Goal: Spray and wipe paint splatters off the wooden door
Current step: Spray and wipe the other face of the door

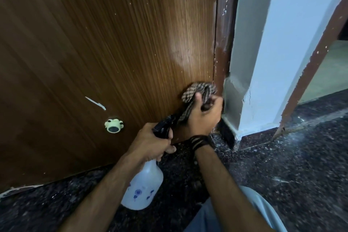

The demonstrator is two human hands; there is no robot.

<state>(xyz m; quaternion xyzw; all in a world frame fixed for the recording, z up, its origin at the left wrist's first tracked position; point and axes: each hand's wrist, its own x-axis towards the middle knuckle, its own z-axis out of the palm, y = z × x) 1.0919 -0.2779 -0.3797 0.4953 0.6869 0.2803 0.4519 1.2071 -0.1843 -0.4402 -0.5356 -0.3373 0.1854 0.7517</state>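
Door (105, 47): brown wood grain, fills the left and centre of the frame, lower edge meeting the dark speckled floor (282, 165) at bottom left. White paint streak (95, 103) at lower centre-left of the panel; small white specks scattered higher up, toward upper centre. Pale glossy patch on the panel right of centre, above the cloth.

Cloth (199, 91): checked, brown and cream, bunched against the door low down, just beside its right edge. Right hand (202, 115) grips it, thumb and fingers curled round the fabric, pressing it to the wood. Dark bands (200, 141) wrap that wrist.

Bottle (143, 186): translucent white spray type with blue flower print, black trigger head (163, 124), at lower centre. Left hand (150, 141) is clamped round the neck, fingers curled at the trigger. Nozzle points toward the door, just beside the right hand; whether they touch cannot be told.

Frame (224, 34): dark brown, right of the door, flecked with white paint along its length. Pale blue wall (278, 43) stands right of it, with a second brown strip (316, 58) at far right.

Knob (113, 126): pale green, round, dark centre, fixed to the door below the streak, left of the left hand.

Light blue trouser leg (250, 211) at bottom right.
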